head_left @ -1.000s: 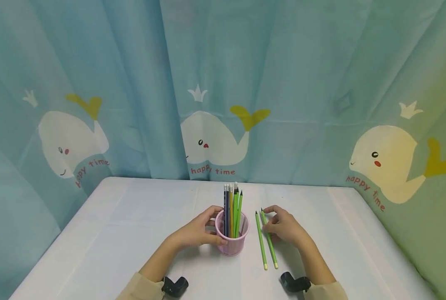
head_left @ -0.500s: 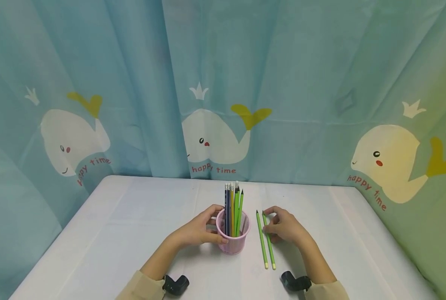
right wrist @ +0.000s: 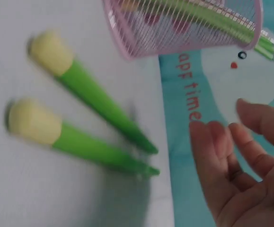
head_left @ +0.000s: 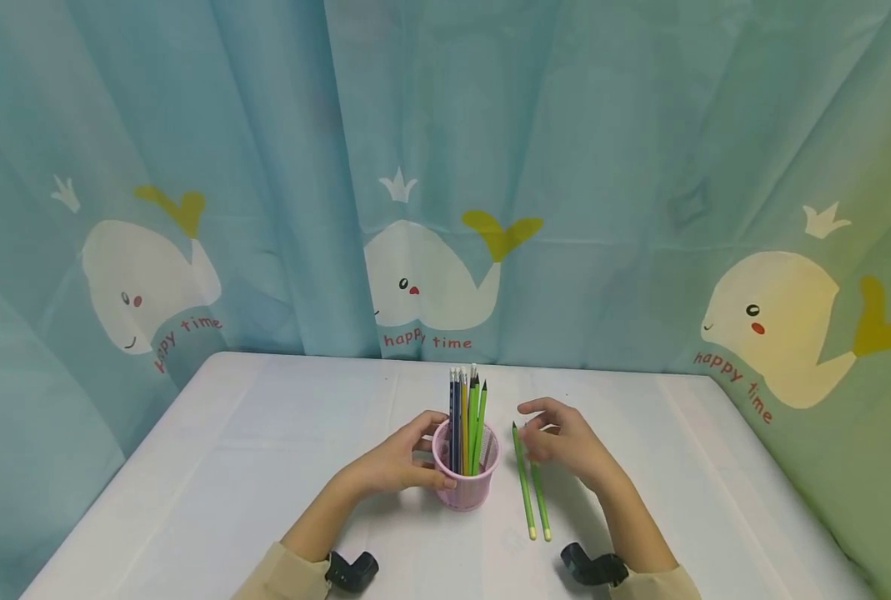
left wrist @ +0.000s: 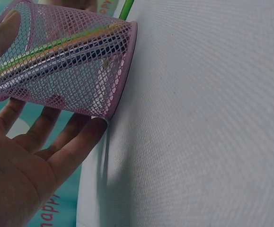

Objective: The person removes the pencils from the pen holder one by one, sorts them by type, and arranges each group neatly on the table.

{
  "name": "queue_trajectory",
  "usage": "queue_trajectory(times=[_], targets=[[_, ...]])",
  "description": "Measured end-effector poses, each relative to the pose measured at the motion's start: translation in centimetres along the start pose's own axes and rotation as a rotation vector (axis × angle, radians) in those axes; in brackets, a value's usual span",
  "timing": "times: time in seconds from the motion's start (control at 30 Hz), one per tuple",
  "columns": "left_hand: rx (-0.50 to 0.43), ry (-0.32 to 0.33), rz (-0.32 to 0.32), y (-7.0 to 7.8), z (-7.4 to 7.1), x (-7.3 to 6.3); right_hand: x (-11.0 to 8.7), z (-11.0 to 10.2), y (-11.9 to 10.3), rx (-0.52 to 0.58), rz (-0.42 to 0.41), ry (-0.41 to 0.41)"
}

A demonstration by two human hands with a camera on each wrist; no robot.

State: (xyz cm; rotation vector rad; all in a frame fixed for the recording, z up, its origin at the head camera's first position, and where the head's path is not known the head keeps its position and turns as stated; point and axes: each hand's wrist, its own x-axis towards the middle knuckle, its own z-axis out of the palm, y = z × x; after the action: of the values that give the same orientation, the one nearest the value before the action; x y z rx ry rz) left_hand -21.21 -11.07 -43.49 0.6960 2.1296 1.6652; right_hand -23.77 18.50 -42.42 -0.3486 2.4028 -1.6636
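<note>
A pink mesh cup (head_left: 465, 497) stands upright on the desk (head_left: 280, 433), about midway between its left and right edges, with dark, yellow and green pencils (head_left: 464, 425) rising above its rim. Toward the right edge, just beside the cup, two loose green pencils (head_left: 523, 482) lie nearly parallel, pale ends away from the far edge.

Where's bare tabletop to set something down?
Free: white table between left hand and left edge, and between right hand and right edge. Crowded: the middle, where the hands hem in the pink mesh cup and two loose green pencils.
</note>
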Motion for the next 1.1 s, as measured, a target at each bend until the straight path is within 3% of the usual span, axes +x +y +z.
queue_trajectory(times=[0.1,0.2,0.47,0.77,1.1], targets=[[-0.012,-0.006,-0.003,-0.1,0.1,0.1,-0.1,0.2,-0.8,0.099,-0.045,-0.036],[-0.021,-0.005,-0.006,-0.2,0.1,0.0,-0.2,0.8,-1.4,0.129,-0.093,-0.023],[-0.01,0.01,-0.012,-0.1,0.1,0.1,-0.2,2.6,-2.3,0.015,-0.287,0.044],[0.006,0.01,-0.021,0.1,0.1,-0.1,-0.4,3.6,-2.5,-0.002,-0.314,-0.066],[-0.008,0.002,-0.011,-0.1,0.1,0.0,-0.7,3.2,-3.0,-0.011,-0.343,-0.041]])
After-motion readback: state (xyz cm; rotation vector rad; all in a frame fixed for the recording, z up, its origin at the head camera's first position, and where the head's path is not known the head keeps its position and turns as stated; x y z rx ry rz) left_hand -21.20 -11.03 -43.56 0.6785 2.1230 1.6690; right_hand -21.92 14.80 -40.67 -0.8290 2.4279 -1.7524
